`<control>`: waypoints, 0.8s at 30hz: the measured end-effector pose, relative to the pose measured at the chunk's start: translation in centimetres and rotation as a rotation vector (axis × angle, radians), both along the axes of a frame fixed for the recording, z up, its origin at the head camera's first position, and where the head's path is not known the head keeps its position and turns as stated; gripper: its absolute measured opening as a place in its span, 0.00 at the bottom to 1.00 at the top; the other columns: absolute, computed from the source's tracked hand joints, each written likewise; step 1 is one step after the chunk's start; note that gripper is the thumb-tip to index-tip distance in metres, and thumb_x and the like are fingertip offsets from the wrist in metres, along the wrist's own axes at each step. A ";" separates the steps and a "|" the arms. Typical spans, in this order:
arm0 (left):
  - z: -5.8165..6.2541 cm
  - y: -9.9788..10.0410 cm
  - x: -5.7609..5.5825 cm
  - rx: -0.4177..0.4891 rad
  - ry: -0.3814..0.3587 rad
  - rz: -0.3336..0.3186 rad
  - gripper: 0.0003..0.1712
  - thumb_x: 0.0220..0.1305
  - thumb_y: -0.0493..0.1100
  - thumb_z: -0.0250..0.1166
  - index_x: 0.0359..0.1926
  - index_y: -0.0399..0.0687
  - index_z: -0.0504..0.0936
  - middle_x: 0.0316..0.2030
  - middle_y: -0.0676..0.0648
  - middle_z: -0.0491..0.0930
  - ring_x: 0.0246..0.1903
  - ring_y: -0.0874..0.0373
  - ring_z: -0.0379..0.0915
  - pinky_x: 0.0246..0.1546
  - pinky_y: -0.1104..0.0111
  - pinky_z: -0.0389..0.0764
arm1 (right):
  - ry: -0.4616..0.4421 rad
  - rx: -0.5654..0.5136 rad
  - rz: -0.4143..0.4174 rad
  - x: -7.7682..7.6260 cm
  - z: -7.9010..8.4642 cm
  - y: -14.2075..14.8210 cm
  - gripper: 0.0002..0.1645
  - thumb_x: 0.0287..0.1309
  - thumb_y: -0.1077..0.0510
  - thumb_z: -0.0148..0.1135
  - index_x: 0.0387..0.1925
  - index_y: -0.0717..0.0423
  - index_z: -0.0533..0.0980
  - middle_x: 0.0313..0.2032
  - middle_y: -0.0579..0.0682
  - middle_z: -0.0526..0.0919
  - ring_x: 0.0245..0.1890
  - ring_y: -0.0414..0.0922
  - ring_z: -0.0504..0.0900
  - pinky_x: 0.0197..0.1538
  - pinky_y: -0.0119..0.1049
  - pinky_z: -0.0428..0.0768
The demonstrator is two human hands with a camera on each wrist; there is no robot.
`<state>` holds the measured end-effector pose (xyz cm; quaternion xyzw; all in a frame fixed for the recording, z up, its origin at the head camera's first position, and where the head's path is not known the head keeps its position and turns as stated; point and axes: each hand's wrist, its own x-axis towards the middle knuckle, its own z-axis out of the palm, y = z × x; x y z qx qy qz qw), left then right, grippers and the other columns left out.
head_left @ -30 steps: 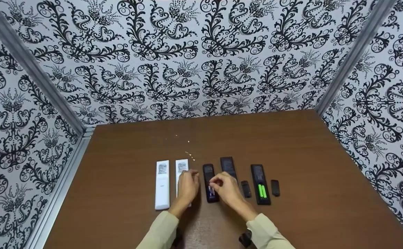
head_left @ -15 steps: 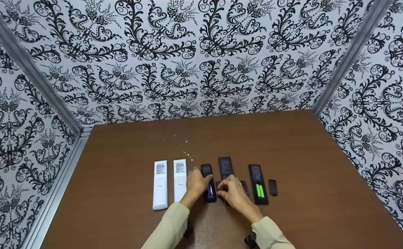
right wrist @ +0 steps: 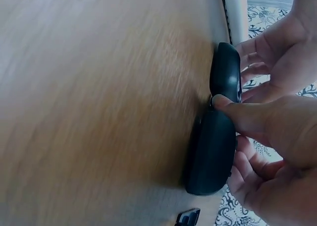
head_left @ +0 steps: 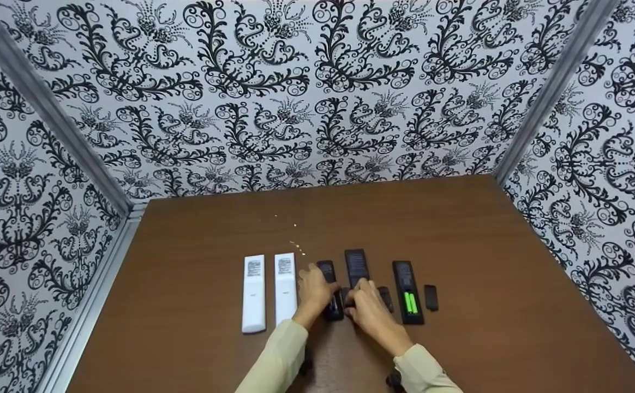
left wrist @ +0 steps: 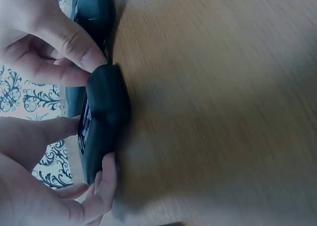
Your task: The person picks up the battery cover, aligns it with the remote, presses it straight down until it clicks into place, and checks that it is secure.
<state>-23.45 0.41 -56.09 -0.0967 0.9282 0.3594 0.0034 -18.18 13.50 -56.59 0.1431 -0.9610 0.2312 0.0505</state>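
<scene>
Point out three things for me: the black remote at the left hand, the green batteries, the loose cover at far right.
Black remote (left wrist: 111, 99): left wrist view, on its end.
Green batteries (head_left: 409, 303): head view, middle of the pair.
Loose cover (head_left: 431, 298): head view, middle of its top.

Head view: table (head_left: 203, 245) is seen from above, forward and down, farther off.
Left wrist: black remote (left wrist: 110, 114) is faced low, close, sideways.
Right wrist: likewise, turned the opposite way.
Black remote: shared by both wrist views.
</scene>
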 end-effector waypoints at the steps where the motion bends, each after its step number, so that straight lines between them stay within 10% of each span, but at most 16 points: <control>1: 0.0 0.0 0.0 0.010 0.001 0.000 0.44 0.48 0.45 0.81 0.59 0.27 0.70 0.49 0.27 0.73 0.49 0.31 0.77 0.50 0.48 0.81 | 0.014 0.014 0.011 0.0 0.0 0.0 0.05 0.50 0.66 0.74 0.26 0.55 0.84 0.35 0.48 0.73 0.40 0.46 0.70 0.43 0.41 0.76; 16: -1.1 -1.2 -0.7 0.236 0.029 -0.016 0.22 0.53 0.41 0.77 0.40 0.27 0.81 0.34 0.34 0.85 0.35 0.47 0.80 0.42 0.56 0.82 | 0.064 0.050 0.011 0.0 -0.3 -0.2 0.06 0.51 0.66 0.74 0.24 0.56 0.84 0.35 0.48 0.76 0.40 0.47 0.74 0.45 0.43 0.79; 24: -1.0 -2.3 -1.2 0.503 -0.118 0.011 0.23 0.58 0.38 0.73 0.51 0.28 0.81 0.42 0.33 0.85 0.36 0.51 0.83 0.34 0.65 0.85 | 0.069 -0.019 -0.034 0.0 -0.1 -0.4 0.02 0.57 0.61 0.71 0.30 0.55 0.84 0.36 0.48 0.83 0.40 0.47 0.80 0.44 0.44 0.82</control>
